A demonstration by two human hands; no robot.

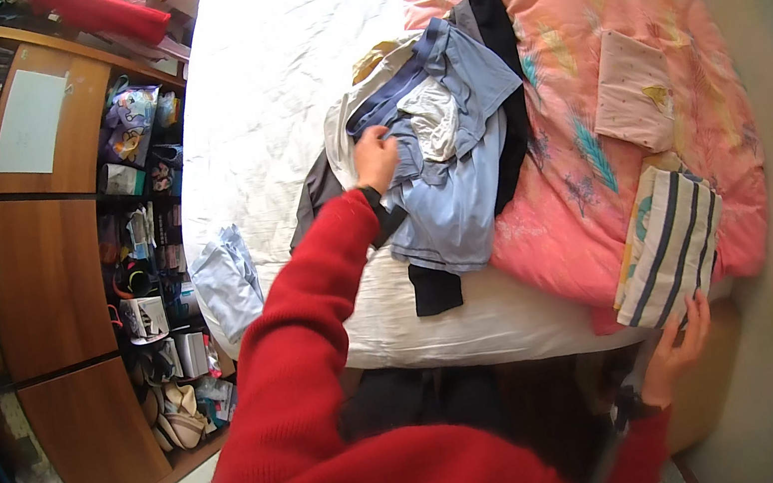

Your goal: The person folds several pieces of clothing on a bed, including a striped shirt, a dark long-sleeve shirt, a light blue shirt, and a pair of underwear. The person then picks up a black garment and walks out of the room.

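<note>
Two folded pieces already lie set apart, as far as I can judge: a striped folded cloth (pixel 668 242) at the near right corner of the bed, and a pale pink folded piece (pixel 631 91) flat on the pink quilt (pixel 571 0) further up; a light blue garment (pixel 226 282) also hangs over the left edge of the mattress, and I cannot tell whether it is folded or just dropped. Most of the work seems left; the heap of clothes (pixel 440 132) in the middle of the white sheet (pixel 276 57) is a tangle of pale blue, grey, white and black pieces, none of them laid flat.

My left hand (pixel 375 157) is reached well forward over the bed, red sleeve stretched out, wrist bent down, fingers closed into the near edge of the heap on a fold of the pale blue shirt (pixel 452 211); the grip looks pinched shut on the fabric, though the fingertips are buried in it. My right hand (pixel 680 337) is low and close to my body at the bed's near right corner, palm turned up, fingers spread and touching the underside of the striped folded cloth where it overhangs the edge; it supports rather than clamps, the fingers apart.

A wooden cabinet (pixel 50 285) with cluttered shelves (pixel 155 278) stands to my left, well apart from both hands.
</note>
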